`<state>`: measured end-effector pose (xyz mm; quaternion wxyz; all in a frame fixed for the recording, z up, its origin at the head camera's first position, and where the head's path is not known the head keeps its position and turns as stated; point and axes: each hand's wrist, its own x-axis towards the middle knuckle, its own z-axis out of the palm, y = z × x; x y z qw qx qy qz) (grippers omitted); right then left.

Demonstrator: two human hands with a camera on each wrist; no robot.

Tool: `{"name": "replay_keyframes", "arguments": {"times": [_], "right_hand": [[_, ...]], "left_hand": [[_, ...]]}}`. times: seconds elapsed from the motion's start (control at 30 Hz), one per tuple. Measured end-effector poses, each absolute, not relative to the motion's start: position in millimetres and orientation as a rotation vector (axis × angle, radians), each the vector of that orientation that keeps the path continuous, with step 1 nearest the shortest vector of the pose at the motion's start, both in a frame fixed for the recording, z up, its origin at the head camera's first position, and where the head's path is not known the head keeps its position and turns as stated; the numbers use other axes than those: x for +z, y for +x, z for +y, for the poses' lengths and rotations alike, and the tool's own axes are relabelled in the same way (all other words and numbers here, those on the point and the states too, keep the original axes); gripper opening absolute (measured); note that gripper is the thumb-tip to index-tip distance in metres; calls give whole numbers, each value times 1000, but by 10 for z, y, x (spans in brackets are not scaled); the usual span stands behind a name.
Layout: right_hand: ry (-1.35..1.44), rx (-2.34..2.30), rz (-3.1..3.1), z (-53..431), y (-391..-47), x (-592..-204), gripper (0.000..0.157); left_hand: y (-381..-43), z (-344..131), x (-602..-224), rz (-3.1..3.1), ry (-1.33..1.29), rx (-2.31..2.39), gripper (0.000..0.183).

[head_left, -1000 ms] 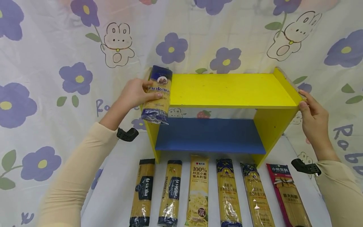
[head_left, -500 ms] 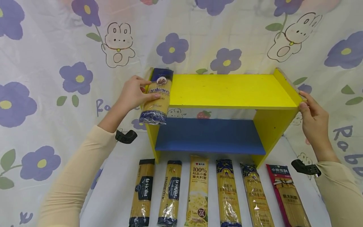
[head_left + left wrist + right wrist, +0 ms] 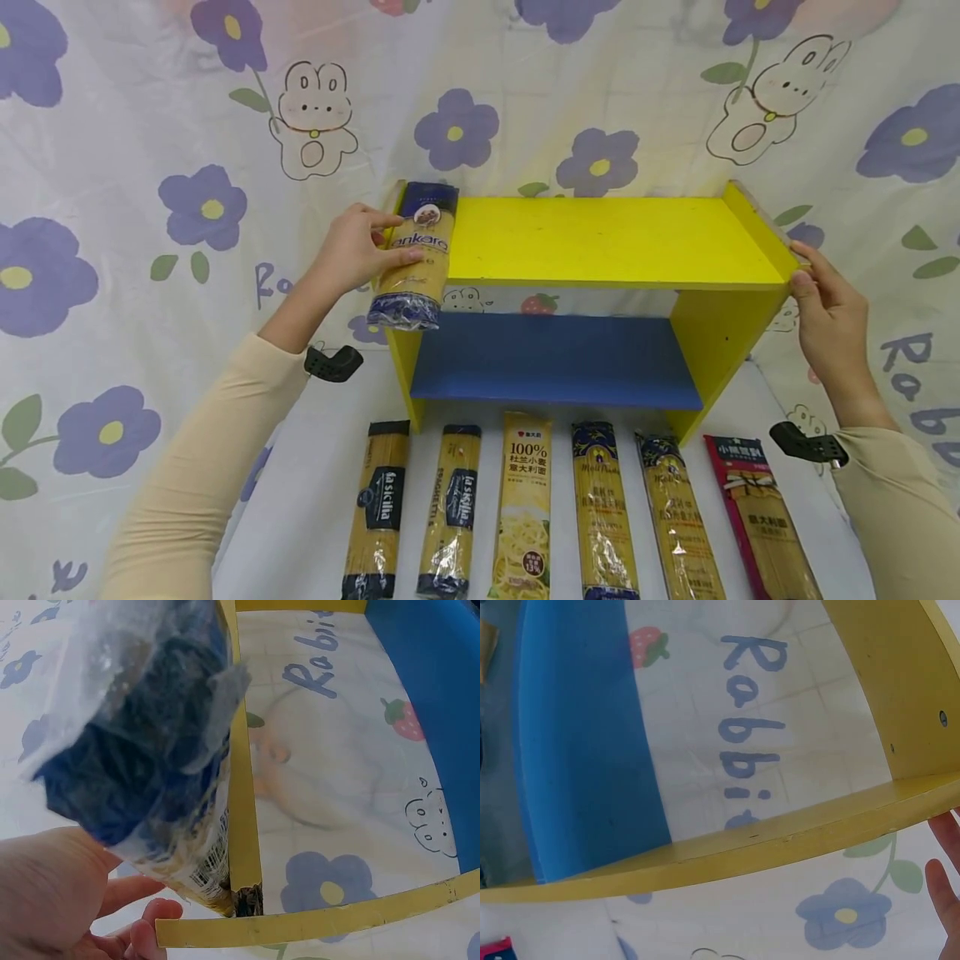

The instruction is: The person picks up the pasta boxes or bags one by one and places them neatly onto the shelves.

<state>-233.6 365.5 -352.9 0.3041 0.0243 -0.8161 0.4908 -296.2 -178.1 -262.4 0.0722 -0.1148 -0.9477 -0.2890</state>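
Observation:
My left hand point(image 3: 360, 250) grips a packet of spaghetti point(image 3: 416, 271) with "ankara" print and blue ends, thumb across its front. The packet lies at the left end of the yellow top board point(image 3: 592, 237), its lower end jutting past the front edge. In the left wrist view the crinkled blue end of the spaghetti packet point(image 3: 142, 757) stands close by the yellow side panel. My right hand point(image 3: 832, 321) holds the right side of the shelf unit point(image 3: 720, 342), thumb in front and fingers behind the edge. Fingertips point(image 3: 941, 881) show beside the yellow panel in the right wrist view.
Below the top board is a blue shelf point(image 3: 555, 358). Several pasta packets lie in a row on the white table in front, among them a black-labelled one point(image 3: 378, 500), a pale yellow one point(image 3: 522, 500) and a red-edged one point(image 3: 765, 517). A patterned curtain point(image 3: 517, 50) hangs behind.
The spaghetti packet has shifted slightly down and left with my left hand, its top end lower against the board. It is almost still over the last half second. My right hand stays put.

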Motion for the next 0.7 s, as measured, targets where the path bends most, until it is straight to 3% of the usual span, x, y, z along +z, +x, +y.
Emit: {"name": "replay_keyframes", "arguments": {"times": [0.37, 0.7], "right_hand": [[58, 1304, -2154, 3713, -2370, -3569, 41], [38, 1286, -2167, 3688, -2372, -3567, 40]], "left_hand": [[-2896, -1900, -2578, -2758, -373, -1104, 65], [-2549, -2164, -2670, -2489, -356, -1249, 51]]}}
